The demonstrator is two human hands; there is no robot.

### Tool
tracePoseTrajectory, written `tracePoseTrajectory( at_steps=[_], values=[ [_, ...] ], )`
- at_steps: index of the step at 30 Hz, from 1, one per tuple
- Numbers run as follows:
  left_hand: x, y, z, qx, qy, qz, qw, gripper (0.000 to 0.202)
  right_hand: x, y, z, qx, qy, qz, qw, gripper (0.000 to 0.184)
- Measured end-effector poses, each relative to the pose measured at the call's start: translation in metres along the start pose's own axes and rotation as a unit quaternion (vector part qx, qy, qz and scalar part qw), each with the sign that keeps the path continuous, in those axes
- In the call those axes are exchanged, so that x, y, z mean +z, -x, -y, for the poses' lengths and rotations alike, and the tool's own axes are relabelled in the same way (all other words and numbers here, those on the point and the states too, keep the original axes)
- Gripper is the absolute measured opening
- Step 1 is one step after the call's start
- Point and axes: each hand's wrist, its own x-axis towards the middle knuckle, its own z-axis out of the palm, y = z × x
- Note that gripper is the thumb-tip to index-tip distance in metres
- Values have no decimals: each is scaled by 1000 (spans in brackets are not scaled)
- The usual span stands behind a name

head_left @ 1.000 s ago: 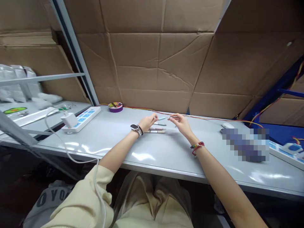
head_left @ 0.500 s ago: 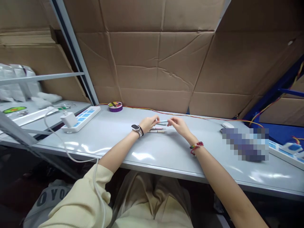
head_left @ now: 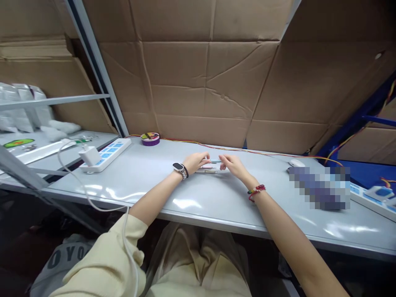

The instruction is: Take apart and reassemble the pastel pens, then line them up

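Observation:
My left hand (head_left: 195, 161) and my right hand (head_left: 232, 164) meet over the far middle of the grey table (head_left: 198, 198). Between them they pinch a thin light-blue pen (head_left: 214, 161), the left hand closed on its left end and the right hand closed on its right end. The pen sits low, just above a few more pens (head_left: 206, 169) that lie side by side on the table under my fingers. A watch is on my left wrist and a coloured bead bracelet on my right.
A white and blue power strip (head_left: 107, 153) with a plugged charger (head_left: 89, 156) lies at the left. A purple round tin (head_left: 150, 138) stands by the cardboard wall. A white mouse (head_left: 296, 163) and another power strip (head_left: 375, 197) are at the right. Red-yellow wires run along the back edge.
My right hand has come leftward onto the blue pen and both hands have sunk lower, bringing the pen down close to the pens on the table.

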Motion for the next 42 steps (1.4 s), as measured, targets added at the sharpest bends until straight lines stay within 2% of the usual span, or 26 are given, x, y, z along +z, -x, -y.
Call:
tracePoseTrajectory(
  at_steps=[4,11,17,25,29,33,35,38,42],
  values=[
    [0,0,0,3,-1,-4,1000,27,-1,1,1,0,-2,4,1000,32],
    [-3,1,-1,23,3,-24,999,24,1,1,-2,4,26,7,1000,49],
    [-3,1,1,14,-2,-39,999,29,1,1,2,-28,38,-7,999,26],
    [-6,1,2,15,-1,-65,998,24,3,2,6,-25,97,13,995,49],
    [-6,-1,7,4,-9,-63,998,19,6,2,2,0,138,-14,990,49],
    [-1,-2,19,-19,-17,-36,999,18,-2,0,-10,58,206,-87,973,35],
    [2,-2,24,-25,-18,-16,999,18,-8,0,-17,89,242,-98,961,29],
    [4,-2,26,-22,-17,-5,1000,18,-10,1,-23,124,287,-73,947,25],
    [3,1,21,-6,-11,6,1000,23,-6,3,-23,145,331,-29,932,29]
  ],
)
